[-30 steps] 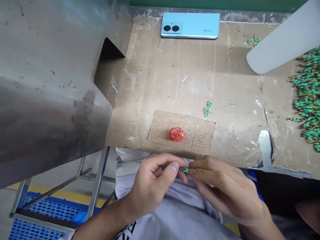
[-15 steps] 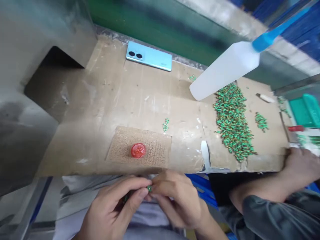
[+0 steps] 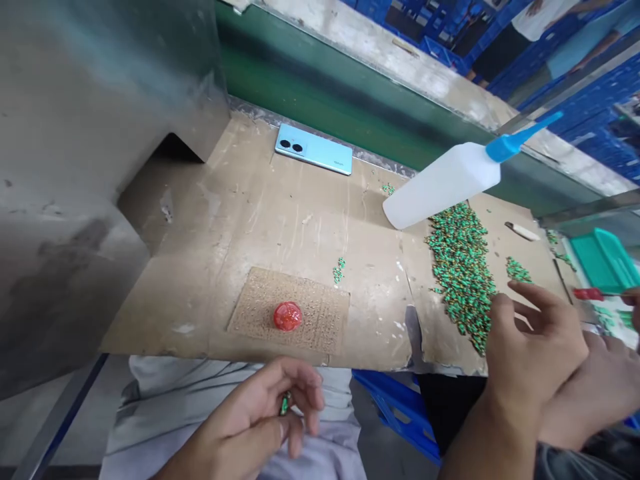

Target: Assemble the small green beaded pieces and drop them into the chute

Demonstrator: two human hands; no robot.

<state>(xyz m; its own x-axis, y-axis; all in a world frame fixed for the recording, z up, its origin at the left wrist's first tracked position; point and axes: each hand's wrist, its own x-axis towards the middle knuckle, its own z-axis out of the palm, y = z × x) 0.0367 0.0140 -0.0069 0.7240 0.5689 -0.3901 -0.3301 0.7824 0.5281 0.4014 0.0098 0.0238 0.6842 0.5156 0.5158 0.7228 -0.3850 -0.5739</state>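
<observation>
My left hand (image 3: 255,423) is in front of the table edge, over my lap, its fingers loosely curled. A small green part (image 3: 285,403) shows inside them; whether more lie in the palm is hidden. My right hand (image 3: 537,340) is over the right end of the table, fingers bent and apart, with nothing visible in them. It is beside a large pile of small green-and-brown parts (image 3: 463,267) and just in front of a smaller green heap (image 3: 518,269). A red round cap (image 3: 287,316) holding something wet and shiny sits on a rough cardboard piece (image 3: 320,320).
A white bottle with a blue nozzle (image 3: 440,187) leans over the pile. A light-blue phone (image 3: 320,153) lies at the back. Another person's hand (image 3: 595,387) is under my right forearm. A teal tray (image 3: 603,257) and red-handled tool (image 3: 587,294) are far right; a metal housing (image 3: 75,200) stands left.
My right hand has left my left hand and moved right to the piles. My left hand has loosened its pinch, keeping a green part in its fingers. The view has shifted.
</observation>
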